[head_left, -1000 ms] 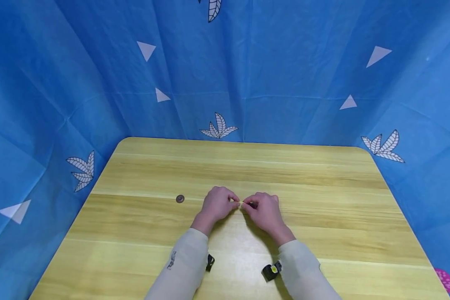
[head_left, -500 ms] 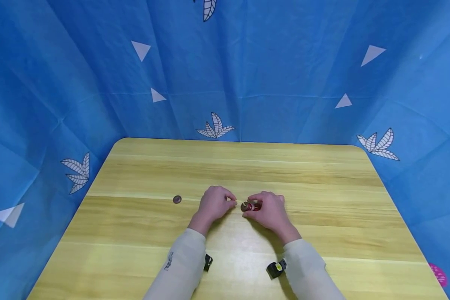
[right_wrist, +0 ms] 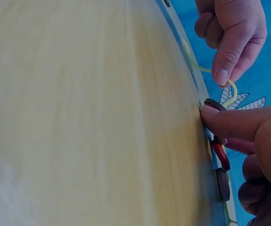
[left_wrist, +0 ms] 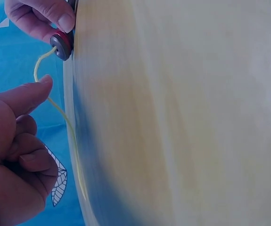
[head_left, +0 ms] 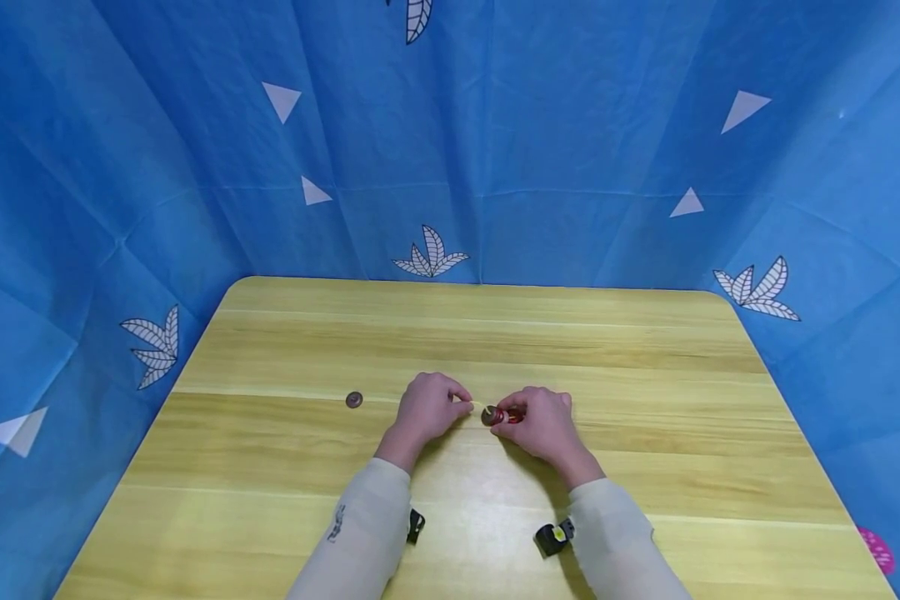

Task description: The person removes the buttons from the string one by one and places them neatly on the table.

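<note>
A thin yellow string [left_wrist: 62, 110] runs through a small stack of buttons. My left hand [head_left: 429, 407] pinches the string between thumb and forefinger, and its loose end trails away in the left wrist view. Just to the right, my right hand [head_left: 542, 423] holds the threaded buttons, its thumb and finger on a brown button [left_wrist: 60, 46] at the front of the stack. Behind that one sit a red button [right_wrist: 221, 154] and a dark button [right_wrist: 224, 183] on the same string. The right hand's fingers partly hide the stack.
A loose brown button [head_left: 354, 400] lies on the wooden table [head_left: 607, 358], left of the left hand. A blue patterned curtain [head_left: 570, 150] surrounds the table's back and sides. Dark wrist cameras, such as the right wrist camera [head_left: 552, 540], hang below the sleeves.
The hands met at the string one second ago; they have since drawn slightly apart. The right fingers spread, exposing the brown and red buttons, then drew in around them. The head view shifted slightly.
</note>
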`<state>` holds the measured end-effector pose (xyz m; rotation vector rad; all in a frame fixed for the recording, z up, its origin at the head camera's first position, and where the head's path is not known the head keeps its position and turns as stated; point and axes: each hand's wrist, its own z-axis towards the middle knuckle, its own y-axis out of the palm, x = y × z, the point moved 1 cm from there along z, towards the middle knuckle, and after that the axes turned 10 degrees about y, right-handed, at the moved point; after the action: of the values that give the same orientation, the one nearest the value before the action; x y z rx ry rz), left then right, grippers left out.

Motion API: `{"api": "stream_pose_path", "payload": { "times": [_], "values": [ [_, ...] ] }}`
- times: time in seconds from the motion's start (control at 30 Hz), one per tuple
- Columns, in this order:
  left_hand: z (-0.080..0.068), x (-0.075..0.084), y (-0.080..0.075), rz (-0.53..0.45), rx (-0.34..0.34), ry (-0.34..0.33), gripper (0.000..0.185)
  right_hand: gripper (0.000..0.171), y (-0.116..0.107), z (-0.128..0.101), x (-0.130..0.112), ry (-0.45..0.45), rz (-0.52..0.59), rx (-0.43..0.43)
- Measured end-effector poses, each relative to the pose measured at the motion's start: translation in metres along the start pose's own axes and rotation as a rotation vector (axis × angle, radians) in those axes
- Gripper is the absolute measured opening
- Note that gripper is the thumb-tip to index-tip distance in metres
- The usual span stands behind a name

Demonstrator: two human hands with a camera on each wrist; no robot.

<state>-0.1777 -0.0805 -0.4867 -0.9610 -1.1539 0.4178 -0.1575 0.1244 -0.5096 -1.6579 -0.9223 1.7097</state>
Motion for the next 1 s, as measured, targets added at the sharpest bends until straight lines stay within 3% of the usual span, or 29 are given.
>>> {"api": "stream_pose_path", "payload": {
  "times": [0.5,0.67,1.0],
  "values": [
    [-0.0016,-0.0014,0.0015,-0.003,0.004,0.028,0.004,0.011,0.0019,-0.0005,-0.0046,-0.072,0.013,-0.026],
    [-0.0014,-0.0026,0.0018,-0.001,-0.009,0.016,0.004,0.017,0.0031,-0.0001,-0.0046,-0.085,0.008,0.001],
    [-0.0026,-0.0038,-0.0001,0.002,-0.010,0.001,0.004,0.011,0.0033,0.0025,-0.0027,-0.145,-0.019,0.030]
  ]
}}
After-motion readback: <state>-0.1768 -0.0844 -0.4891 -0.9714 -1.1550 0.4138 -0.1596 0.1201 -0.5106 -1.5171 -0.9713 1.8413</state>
